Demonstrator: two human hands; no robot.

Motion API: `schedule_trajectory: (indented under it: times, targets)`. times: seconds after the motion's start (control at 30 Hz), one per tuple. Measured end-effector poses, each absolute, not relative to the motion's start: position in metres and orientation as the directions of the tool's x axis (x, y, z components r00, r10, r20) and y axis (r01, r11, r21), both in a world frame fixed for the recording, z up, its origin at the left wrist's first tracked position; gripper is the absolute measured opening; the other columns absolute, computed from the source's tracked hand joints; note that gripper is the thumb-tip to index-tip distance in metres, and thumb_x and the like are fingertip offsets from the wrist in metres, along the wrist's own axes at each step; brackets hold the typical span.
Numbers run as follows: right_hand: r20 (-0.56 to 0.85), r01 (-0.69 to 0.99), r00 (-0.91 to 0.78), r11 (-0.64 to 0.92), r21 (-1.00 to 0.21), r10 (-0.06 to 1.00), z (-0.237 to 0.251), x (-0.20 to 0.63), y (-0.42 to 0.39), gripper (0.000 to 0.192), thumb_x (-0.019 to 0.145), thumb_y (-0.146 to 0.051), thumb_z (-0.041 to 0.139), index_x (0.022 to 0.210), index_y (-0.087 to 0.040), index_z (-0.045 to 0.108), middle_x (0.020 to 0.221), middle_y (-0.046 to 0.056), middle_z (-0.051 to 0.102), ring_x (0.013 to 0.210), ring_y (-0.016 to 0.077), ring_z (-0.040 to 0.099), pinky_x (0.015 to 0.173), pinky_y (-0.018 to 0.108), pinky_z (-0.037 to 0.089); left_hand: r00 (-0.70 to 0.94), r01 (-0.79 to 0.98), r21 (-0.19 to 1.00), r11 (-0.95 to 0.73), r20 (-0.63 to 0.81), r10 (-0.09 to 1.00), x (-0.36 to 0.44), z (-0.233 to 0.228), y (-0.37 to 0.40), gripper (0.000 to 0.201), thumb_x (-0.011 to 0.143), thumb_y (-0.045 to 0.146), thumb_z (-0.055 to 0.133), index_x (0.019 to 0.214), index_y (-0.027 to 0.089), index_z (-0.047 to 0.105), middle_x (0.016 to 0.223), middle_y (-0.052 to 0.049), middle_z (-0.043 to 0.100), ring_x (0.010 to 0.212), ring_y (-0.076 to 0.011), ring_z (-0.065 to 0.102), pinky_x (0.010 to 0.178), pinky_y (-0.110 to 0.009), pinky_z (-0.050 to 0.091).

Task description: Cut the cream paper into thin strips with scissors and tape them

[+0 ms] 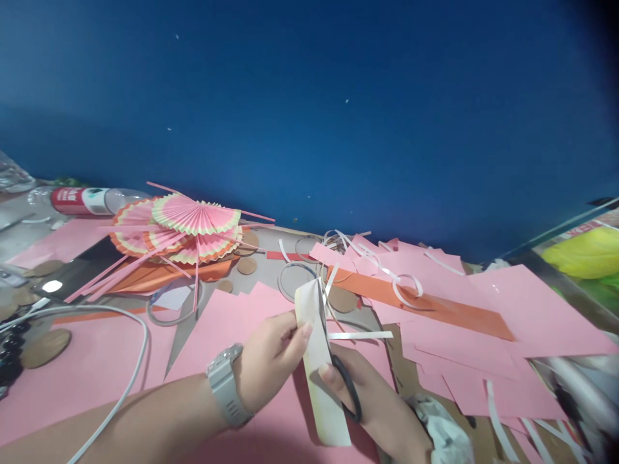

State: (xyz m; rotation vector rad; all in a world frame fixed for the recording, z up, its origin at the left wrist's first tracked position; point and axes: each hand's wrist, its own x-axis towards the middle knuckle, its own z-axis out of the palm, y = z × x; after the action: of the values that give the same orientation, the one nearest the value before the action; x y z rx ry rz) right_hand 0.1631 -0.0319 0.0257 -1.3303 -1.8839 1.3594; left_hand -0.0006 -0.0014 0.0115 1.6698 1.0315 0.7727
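Observation:
My left hand (278, 348), with a grey watch (228, 385) at its wrist, pinches a pale cream paper strip (319, 393) near its upper end. Black-handled scissors (349, 390) are in my right hand (367, 386), the thumb lying against the strip. Their blades run up along the strip's right edge, mostly hidden behind the paper. A narrow white offcut (360, 335) sits just right of the blades. Pink paper sheets (227, 328) lie beneath both hands.
Pleated pink and yellow paper fans (193, 219) on sticks lie back left, near a plastic bottle (87, 201). An orange strip (449, 312) crosses more pink sheets (541, 309) at right. A white cable (140, 348) loops on the left. Behind stands a blue wall (309, 116).

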Motion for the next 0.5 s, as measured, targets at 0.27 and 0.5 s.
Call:
schedule_trajectory:
  times: [0.27,0.5]
  targets:
    - [-0.161,0.44,-0.413,0.042,-0.897,0.896,0.0252,0.1631,-0.0324,0.022,0.09,-0.04,0.041,0.092,-0.031,0.061,0.083,0.001,0.065,0.078,0.0229,0.06,0.069,0.032,0.052,0.44,0.236,0.961,-0.148,0.03,0.897,0.0003,0.0119,-0.0011,0.032,0.093,0.033,0.033,0.073,0.015,0.05,0.067,0.001,0.049,0.061,-0.0119,0.044,0.06,-0.023,0.038]
    - [-0.151,0.453,-0.432,0.069,-0.889,0.889,0.0286,0.1635,-0.0312,0.023,0.09,-0.04,0.042,0.086,-0.031,0.062,0.079,0.002,0.063,0.075,0.0231,0.059,0.068,0.034,0.052,0.451,0.11,0.99,-0.087,0.028,0.892,-0.0009,0.0114,-0.004,0.033,0.092,0.035,0.036,0.07,0.015,0.05,0.063,0.003,0.046,0.058,-0.0101,0.041,0.056,-0.021,0.037]
